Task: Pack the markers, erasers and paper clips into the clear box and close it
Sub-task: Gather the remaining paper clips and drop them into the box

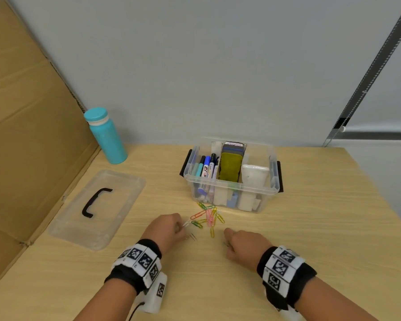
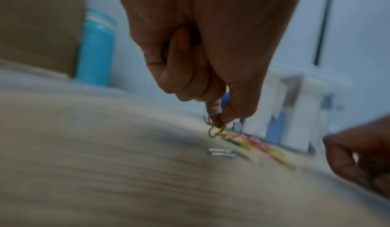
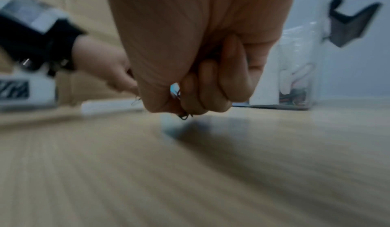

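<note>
The clear box (image 1: 232, 188) stands open on the wooden table, with markers (image 1: 206, 169) at its left and erasers (image 1: 230, 165) in the middle. A pile of coloured paper clips (image 1: 207, 217) lies just in front of it. My left hand (image 1: 169, 229) is at the pile's left edge, pinching a paper clip (image 2: 217, 128) between thumb and fingertip, with a green one (image 2: 163, 53) tucked in its curled fingers. My right hand (image 1: 243, 245) is fisted near the pile's right, gripping dark paper clips (image 3: 183, 115). The clear lid (image 1: 97, 209) with a black handle lies at the left.
A teal bottle (image 1: 105, 136) stands at the back left against brown cardboard (image 1: 28, 135). A loose grey clip (image 1: 192, 237) lies between my hands. The wall rises right behind the box. Bare tabletop (image 1: 333, 216) stretches to the right of the box.
</note>
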The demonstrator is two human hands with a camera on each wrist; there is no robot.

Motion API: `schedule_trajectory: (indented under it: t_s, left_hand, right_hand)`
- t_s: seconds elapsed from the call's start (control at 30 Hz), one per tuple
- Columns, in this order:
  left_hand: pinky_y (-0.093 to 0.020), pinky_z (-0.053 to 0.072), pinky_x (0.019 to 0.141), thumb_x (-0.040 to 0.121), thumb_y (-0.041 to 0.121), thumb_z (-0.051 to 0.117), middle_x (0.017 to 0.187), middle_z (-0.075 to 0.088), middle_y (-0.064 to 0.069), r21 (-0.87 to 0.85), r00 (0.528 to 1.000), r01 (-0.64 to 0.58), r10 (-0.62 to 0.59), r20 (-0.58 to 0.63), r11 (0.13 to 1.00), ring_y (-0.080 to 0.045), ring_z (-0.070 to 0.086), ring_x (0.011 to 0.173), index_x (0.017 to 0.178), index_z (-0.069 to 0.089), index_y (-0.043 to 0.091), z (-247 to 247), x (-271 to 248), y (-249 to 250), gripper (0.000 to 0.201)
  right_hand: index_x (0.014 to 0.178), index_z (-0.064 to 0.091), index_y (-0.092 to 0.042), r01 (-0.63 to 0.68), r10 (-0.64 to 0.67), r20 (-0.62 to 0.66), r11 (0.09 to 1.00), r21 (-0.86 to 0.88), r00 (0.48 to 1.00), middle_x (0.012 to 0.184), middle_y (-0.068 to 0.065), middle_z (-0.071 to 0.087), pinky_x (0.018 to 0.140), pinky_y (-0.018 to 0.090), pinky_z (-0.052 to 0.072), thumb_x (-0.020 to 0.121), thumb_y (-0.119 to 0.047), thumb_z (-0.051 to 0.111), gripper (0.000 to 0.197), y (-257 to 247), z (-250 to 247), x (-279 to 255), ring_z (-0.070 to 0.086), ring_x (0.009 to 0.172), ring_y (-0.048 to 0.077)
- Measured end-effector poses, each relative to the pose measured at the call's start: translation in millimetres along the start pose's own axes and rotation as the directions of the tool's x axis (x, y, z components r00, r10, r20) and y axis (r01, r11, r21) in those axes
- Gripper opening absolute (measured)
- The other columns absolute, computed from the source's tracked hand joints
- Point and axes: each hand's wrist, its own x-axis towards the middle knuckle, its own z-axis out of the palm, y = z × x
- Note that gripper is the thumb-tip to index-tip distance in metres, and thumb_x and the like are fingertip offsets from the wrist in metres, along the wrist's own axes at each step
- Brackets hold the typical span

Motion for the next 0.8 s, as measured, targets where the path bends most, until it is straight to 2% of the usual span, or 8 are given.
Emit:
schedule_trajectory:
  t_s: [0.1, 0.17, 0.3, 0.4, 0.53, 0.63, 0.73, 0.8]
  left_hand:
    - [-0.022, 0.034, 0.054, 0.088, 0.022, 0.060, 0.053, 0.041, 0.008, -0.288, 0.994, -0.018, -0.014, -0.109, 0.958, -0.005, 0.035, 0.048, 0.076, 0.059, 0.022, -2, -5, -10, 0.011]
    - [-0.023, 0.035, 0.056, 0.087, 0.020, 0.062, 0.050, 0.036, 0.008, -0.386, 0.989, -0.037, -0.023, -0.148, 0.922, -0.005, 0.033, 0.046, 0.077, 0.062, 0.020, -5, -7, -14, 0.011]
    - [-0.023, 0.033, 0.054, 0.088, 0.018, 0.062, 0.046, 0.032, 0.009, -0.459, 0.983, -0.056, -0.031, -0.180, 0.887, -0.005, 0.030, 0.045, 0.076, 0.063, 0.017, -9, -8, -16, 0.012]
    - [-0.018, 0.028, 0.049, 0.089, 0.018, 0.061, 0.049, 0.033, 0.008, -0.472, 0.980, -0.078, -0.020, -0.200, 0.878, -0.005, 0.029, 0.044, 0.076, 0.064, 0.015, -13, -8, -16, 0.013]
    - [-0.015, 0.025, 0.045, 0.089, 0.018, 0.061, 0.047, 0.032, 0.009, -0.485, 0.976, -0.082, -0.027, -0.214, 0.871, -0.005, 0.028, 0.043, 0.075, 0.063, 0.017, -17, -10, -19, 0.014]
    - [-0.019, 0.027, 0.049, 0.089, 0.018, 0.061, 0.047, 0.032, 0.008, -0.500, 0.980, -0.075, -0.029, -0.197, 0.863, -0.005, 0.028, 0.045, 0.074, 0.063, 0.018, -17, -11, -22, 0.015]
    - [-0.021, 0.028, 0.051, 0.089, 0.017, 0.061, 0.047, 0.031, 0.009, -0.510, 0.981, -0.072, -0.032, -0.193, 0.857, -0.005, 0.028, 0.046, 0.074, 0.063, 0.017, -14, -12, -23, 0.015]
    - [-0.021, 0.029, 0.053, 0.088, 0.017, 0.062, 0.046, 0.030, 0.009, -0.511, 0.982, -0.071, -0.030, -0.188, 0.856, -0.005, 0.028, 0.047, 0.075, 0.063, 0.017, -13, -13, -22, 0.013]
  right_hand:
    - [0.090, 0.042, -0.019, 0.099, -0.024, -0.245, 0.949, 0.298, 0.969, 0.066, -0.007, 0.047, 0.052, 0.020, 0.035, 0.095, -0.024, 0.044, 0.008, 13, -33, -16, 0.045, 0.058, 0.011]
    - [0.089, 0.047, -0.018, 0.187, 0.007, -0.447, 0.902, 0.390, 0.895, 0.060, -0.007, 0.045, 0.048, 0.014, 0.033, 0.095, -0.020, 0.047, 0.007, 18, -66, -26, 0.037, 0.048, 0.002]
    - [0.086, 0.047, -0.017, 0.219, 0.107, -0.690, 0.904, 0.367, 0.716, 0.054, -0.006, 0.043, 0.046, 0.019, 0.032, 0.090, -0.015, 0.048, 0.005, 30, -118, -25, 0.037, 0.046, 0.011]
    - [0.084, 0.045, -0.014, 0.043, 0.168, -0.621, 0.950, 0.311, 0.765, 0.060, 0.000, 0.050, 0.050, 0.031, 0.034, 0.090, -0.019, 0.047, 0.008, 43, -128, -4, 0.047, 0.055, 0.022]
    - [0.074, 0.035, -0.019, -0.143, 0.225, -0.409, 0.965, 0.221, 0.884, 0.066, -0.001, 0.045, 0.051, 0.025, 0.027, 0.095, -0.023, 0.042, 0.022, 50, -132, 21, 0.041, 0.057, 0.013]
    - [0.065, 0.030, -0.020, -0.255, 0.262, -0.237, 0.965, 0.060, 0.935, 0.066, -0.002, 0.039, 0.065, 0.024, 0.031, 0.096, -0.022, 0.041, 0.033, 50, -137, 38, 0.040, 0.062, 0.014]
    - [0.063, 0.041, -0.013, -0.287, 0.285, -0.084, 0.958, -0.011, 0.955, 0.073, 0.005, 0.046, 0.054, 0.021, 0.030, 0.095, -0.017, 0.042, 0.032, 51, -140, 49, 0.043, 0.076, 0.023]
    - [0.080, 0.060, -0.005, -0.261, 0.262, -0.044, 0.965, 0.029, 0.964, 0.089, 0.010, 0.058, 0.063, 0.022, 0.040, 0.096, -0.017, 0.041, 0.028, 55, -142, 49, 0.053, 0.084, 0.025]
